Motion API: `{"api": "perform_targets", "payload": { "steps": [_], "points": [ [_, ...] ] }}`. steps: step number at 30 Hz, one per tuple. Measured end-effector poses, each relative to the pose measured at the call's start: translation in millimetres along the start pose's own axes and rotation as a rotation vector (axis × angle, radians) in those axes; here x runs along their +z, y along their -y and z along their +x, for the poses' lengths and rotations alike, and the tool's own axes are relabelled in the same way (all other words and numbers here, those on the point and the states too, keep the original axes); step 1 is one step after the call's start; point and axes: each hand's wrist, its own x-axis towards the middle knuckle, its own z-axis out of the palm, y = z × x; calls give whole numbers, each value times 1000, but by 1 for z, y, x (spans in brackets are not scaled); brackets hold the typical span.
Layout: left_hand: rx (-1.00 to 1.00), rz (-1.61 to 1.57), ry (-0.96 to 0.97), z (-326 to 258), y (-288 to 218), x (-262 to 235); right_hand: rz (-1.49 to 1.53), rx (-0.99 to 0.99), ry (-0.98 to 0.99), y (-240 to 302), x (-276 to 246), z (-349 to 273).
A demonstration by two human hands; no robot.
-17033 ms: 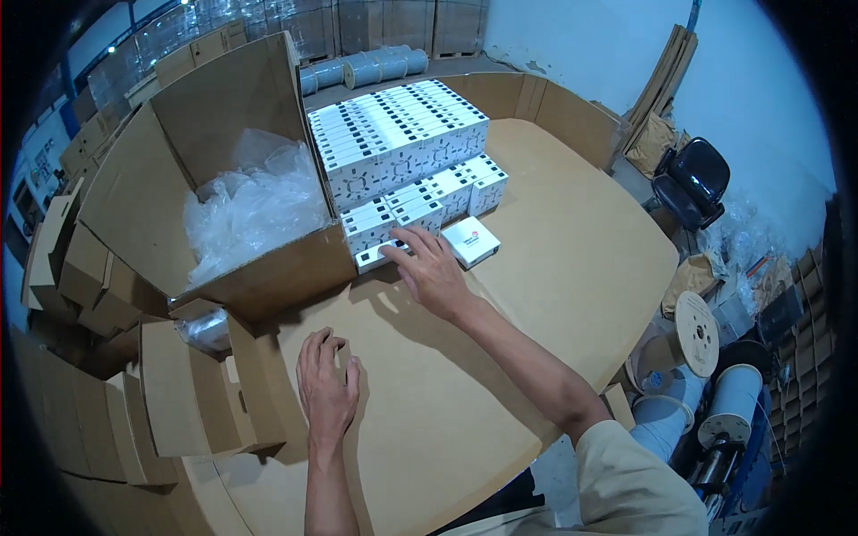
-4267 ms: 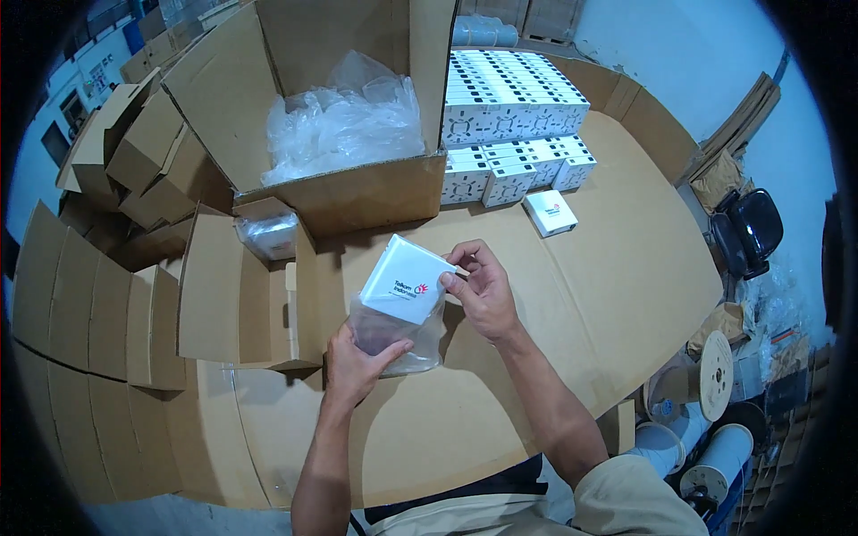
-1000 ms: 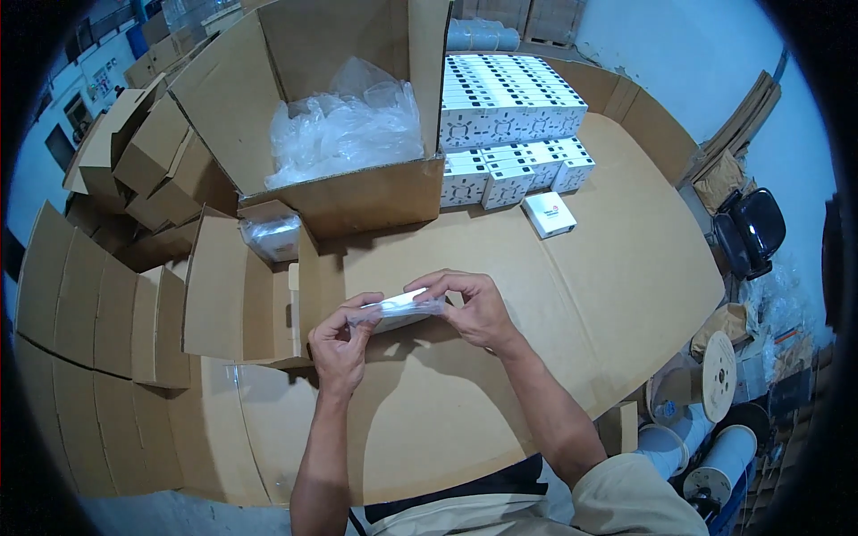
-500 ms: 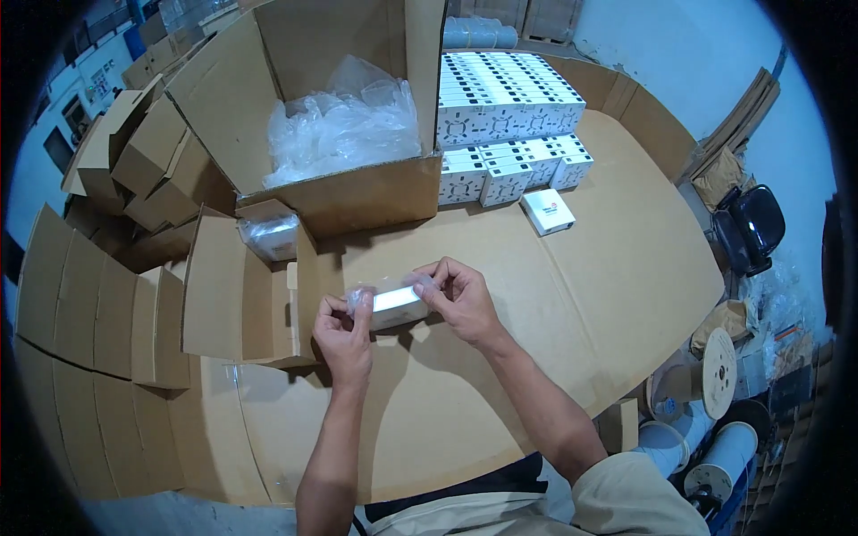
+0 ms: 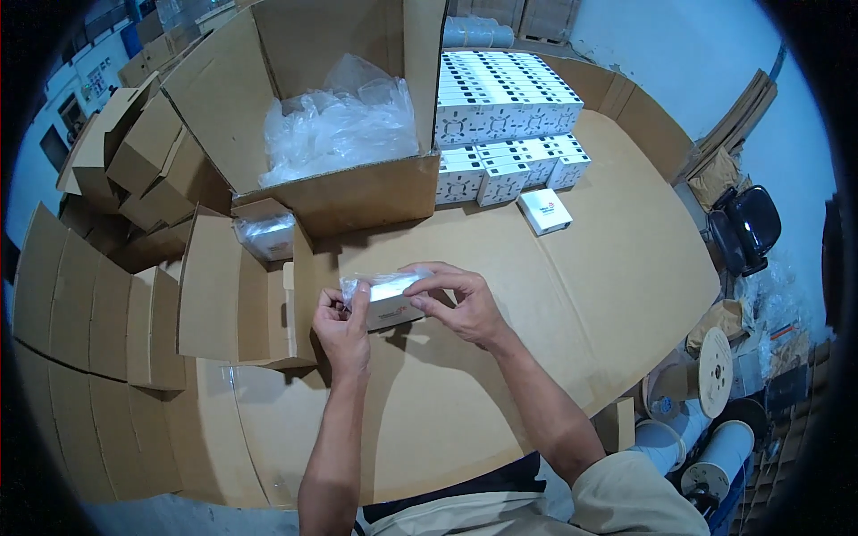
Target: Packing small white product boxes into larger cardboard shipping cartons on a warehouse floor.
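Between my two hands is a small white box (image 5: pixel 391 309) in a clear plastic bag, tilted above the cardboard-covered table. My left hand (image 5: pixel 345 332) pinches its left end, with crumpled plastic bunched at the thumb. My right hand (image 5: pixel 458 304) grips the right end, its fingers along the top and the thumb on the near side. Left of my hands stands an opened small carton (image 5: pixel 241 295); bagged white boxes (image 5: pixel 268 236) sit at its far end. Behind it, a large carton (image 5: pixel 349 196) holds a heap of clear plastic bags (image 5: pixel 340 125).
White patterned boxes (image 5: pixel 509 121) are stacked at the back right, with one loose white box (image 5: pixel 545 213) in front. Empty cartons (image 5: pixel 143 170) pile up at the left. Right of the table (image 5: pixel 617 295) are a black chair (image 5: pixel 749 228) and cable spools (image 5: pixel 715 371).
The white box has turned so that its printed near side shows. My right hand's fingers have shifted from the bag's corner onto the box's top and side.
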Motion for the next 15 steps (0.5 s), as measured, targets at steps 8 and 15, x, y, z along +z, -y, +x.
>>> {"api": "perform_targets", "payload": {
  "steps": [8,15],
  "points": [
    [-11,-39,66,-4,-9,2,-48,83,-70,-8,7,0],
    [282,27,-2,-11,-23,14,-62,116,-72,-1,8,1]
  ]
}}
